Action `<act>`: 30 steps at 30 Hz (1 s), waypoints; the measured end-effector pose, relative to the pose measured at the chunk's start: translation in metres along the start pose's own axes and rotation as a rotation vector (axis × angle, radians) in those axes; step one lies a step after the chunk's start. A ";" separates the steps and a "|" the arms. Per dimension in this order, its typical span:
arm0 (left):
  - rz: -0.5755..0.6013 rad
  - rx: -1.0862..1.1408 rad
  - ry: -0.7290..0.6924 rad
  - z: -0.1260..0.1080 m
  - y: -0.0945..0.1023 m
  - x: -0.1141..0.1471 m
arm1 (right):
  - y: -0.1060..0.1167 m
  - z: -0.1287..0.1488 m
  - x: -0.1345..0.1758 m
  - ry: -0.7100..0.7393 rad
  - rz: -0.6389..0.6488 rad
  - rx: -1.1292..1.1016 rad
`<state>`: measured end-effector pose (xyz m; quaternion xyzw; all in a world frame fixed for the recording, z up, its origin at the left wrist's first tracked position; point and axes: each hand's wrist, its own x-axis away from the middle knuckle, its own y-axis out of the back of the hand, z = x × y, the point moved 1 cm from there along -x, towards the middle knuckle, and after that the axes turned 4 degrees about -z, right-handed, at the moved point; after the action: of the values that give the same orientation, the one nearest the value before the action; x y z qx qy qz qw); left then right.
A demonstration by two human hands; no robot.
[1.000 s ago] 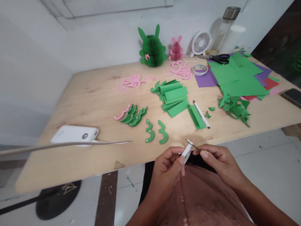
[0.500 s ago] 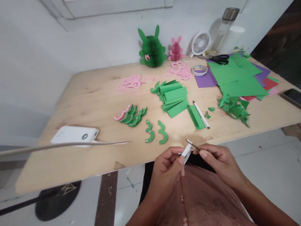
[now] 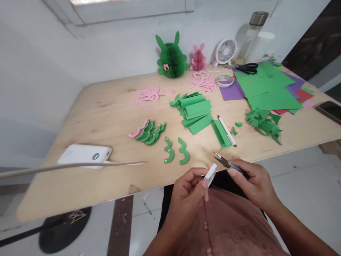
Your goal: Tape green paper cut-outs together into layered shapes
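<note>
My left hand (image 3: 189, 190) pinches a narrow white strip of tape (image 3: 211, 171) between thumb and fingers, just off the table's front edge. Something with green marks shows beneath the strip. In my right hand (image 3: 253, 181) are small scissors (image 3: 225, 162) with blue on the handle, their blades pointing left and slightly apart. A tiny white piece (image 3: 218, 155) sits by the blade tips, apart from the strip. On the table beyond lie two wavy green paper pieces (image 3: 168, 150), the left one bearing small white patches. A stack of similar pieces (image 3: 151, 133), one pink, lies behind them.
Folded green paper strips (image 3: 198, 108), a white pen (image 3: 227, 131) and green scraps (image 3: 266, 124) lie mid-table and right. Farther back are tape rolls (image 3: 224, 81), black scissors (image 3: 247, 68), coloured sheets (image 3: 274, 96) and paper rabbits (image 3: 173, 60). A power bank (image 3: 80, 154) lies left.
The scissors have moved up and away from the strip, blades now parted, with a small white piece at their tips. My left hand stays almost in place.
</note>
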<state>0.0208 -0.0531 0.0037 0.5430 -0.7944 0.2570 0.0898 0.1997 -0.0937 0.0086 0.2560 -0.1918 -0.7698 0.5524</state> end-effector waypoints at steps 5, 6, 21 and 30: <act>0.011 0.042 -0.015 -0.003 0.001 0.000 | 0.005 -0.005 0.000 0.087 -0.088 0.106; 0.021 0.040 -0.031 -0.004 0.001 -0.001 | 0.006 -0.007 0.000 0.093 -0.107 0.123; 0.106 -1.006 -0.854 -0.051 -0.086 -0.102 | 0.064 -0.055 0.017 -0.147 -0.472 0.346; 0.272 -1.627 -0.866 -0.049 -0.134 -0.168 | 0.058 -0.047 0.026 -0.294 -0.522 0.247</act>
<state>0.2023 0.0718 0.0160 0.2638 -0.7510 -0.5955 0.1079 0.2658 -0.1371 0.0000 0.2475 -0.2892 -0.8852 0.2675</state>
